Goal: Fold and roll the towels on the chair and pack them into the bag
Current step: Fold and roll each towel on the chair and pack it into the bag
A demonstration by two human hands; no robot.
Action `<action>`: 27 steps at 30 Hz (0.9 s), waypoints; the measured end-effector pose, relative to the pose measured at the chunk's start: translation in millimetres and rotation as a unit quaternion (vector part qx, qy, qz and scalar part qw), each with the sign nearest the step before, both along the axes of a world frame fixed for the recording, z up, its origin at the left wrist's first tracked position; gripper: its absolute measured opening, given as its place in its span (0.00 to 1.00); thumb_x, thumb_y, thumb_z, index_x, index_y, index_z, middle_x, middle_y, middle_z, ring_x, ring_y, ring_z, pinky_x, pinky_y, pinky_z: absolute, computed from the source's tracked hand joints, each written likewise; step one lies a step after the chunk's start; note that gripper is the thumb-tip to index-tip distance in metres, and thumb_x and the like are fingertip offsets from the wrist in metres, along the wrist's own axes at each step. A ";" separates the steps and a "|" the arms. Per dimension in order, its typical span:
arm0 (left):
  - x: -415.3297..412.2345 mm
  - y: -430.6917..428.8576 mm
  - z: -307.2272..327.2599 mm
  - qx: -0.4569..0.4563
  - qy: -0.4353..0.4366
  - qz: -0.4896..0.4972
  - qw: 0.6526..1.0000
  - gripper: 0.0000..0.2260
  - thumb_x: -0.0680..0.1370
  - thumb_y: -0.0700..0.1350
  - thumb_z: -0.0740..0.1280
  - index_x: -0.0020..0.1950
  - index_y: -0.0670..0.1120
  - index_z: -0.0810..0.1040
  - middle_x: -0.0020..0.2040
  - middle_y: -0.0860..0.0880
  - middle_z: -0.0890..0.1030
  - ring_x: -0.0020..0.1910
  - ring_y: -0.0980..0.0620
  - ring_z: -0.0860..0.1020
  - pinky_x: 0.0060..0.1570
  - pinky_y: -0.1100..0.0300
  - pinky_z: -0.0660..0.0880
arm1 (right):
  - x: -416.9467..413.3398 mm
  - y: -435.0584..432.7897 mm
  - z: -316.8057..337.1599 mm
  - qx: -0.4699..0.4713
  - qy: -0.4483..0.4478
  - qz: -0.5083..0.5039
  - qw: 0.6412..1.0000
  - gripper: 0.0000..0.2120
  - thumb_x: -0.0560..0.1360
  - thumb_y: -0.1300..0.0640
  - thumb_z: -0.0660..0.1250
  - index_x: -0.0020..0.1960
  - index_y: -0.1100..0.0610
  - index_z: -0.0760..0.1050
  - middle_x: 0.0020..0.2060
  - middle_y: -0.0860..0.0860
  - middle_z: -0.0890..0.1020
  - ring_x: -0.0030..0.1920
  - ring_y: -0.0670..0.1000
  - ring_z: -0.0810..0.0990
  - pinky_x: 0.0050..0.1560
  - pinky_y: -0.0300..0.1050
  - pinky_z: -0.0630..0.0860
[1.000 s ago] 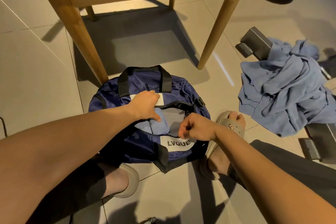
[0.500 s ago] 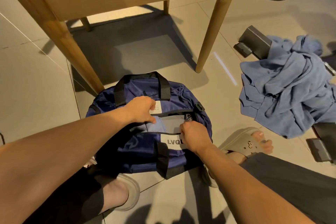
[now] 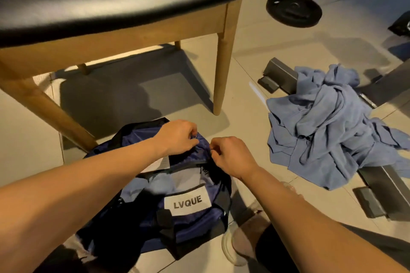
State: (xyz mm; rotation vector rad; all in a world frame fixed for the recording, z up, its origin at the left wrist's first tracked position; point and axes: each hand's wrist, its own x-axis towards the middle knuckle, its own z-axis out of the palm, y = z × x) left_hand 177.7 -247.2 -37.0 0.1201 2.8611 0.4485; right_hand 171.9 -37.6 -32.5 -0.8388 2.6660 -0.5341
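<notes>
A navy bag (image 3: 195, 223) with a white "LVQUE" label lies open on the tiled floor (image 3: 255, 51) at lower centre of the frame, light blue towel cloth (image 3: 159, 186) showing inside its mouth. At the bag's far rim the left hand (image 3: 177, 137) and the right hand (image 3: 230, 157) sit close together, both with fingers curled and pinching the dark fabric there. A wooden chair (image 3: 124, 35) with a black seat fills the upper left, a crumpled heap of blue towels (image 3: 321, 126) lies on the floor at right, and a black weight plate (image 3: 294, 12) lies at upper right.
</notes>
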 end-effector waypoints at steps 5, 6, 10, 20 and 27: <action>-54.9 68.2 13.8 0.065 0.022 -0.009 0.998 0.08 0.79 0.52 0.68 0.52 0.50 0.80 0.43 0.52 0.81 0.45 0.48 0.79 0.44 0.52 0.76 | -59.7 79.6 0.0 0.049 0.017 -0.085 0.995 0.07 0.78 0.58 0.63 0.51 0.56 0.80 0.45 0.56 0.84 0.45 0.62 0.80 0.43 0.54 0.79; -66.1 83.6 14.2 0.072 0.026 -0.017 0.997 0.07 0.79 0.52 0.68 0.52 0.50 0.80 0.43 0.53 0.81 0.44 0.49 0.78 0.44 0.54 0.76 | -71.2 97.4 -1.1 0.057 0.020 -0.108 0.992 0.07 0.78 0.59 0.63 0.50 0.58 0.80 0.45 0.57 0.84 0.44 0.62 0.80 0.43 0.55 0.79; -111.9 148.5 3.1 0.097 0.009 -0.042 0.994 0.11 0.78 0.54 0.69 0.55 0.50 0.80 0.48 0.52 0.81 0.47 0.50 0.79 0.45 0.55 0.75 | -114.0 166.6 -8.0 0.102 0.038 -0.207 0.972 0.07 0.79 0.60 0.63 0.53 0.60 0.78 0.51 0.58 0.80 0.45 0.64 0.79 0.42 0.55 0.77; -186.3 301.9 -55.9 0.221 -0.079 -0.050 0.971 0.21 0.78 0.53 0.72 0.68 0.47 0.77 0.58 0.46 0.80 0.56 0.46 0.80 0.55 0.52 0.77 | -180.7 291.7 -34.4 -0.114 -0.051 -0.622 0.773 0.29 0.79 0.49 0.70 0.72 0.64 0.65 0.68 0.61 0.72 0.62 0.65 0.76 0.57 0.57 0.74; -219.5 375.2 -57.8 0.435 -0.223 0.100 0.867 0.30 0.76 0.43 0.76 0.75 0.41 0.70 0.57 0.47 0.81 0.59 0.50 0.79 0.59 0.59 0.73 | -208.8 299.4 -41.2 -0.245 -0.066 -0.642 0.723 0.23 0.76 0.60 0.72 0.30 0.53 0.63 0.26 0.49 0.67 0.30 0.51 0.67 0.39 0.45 0.70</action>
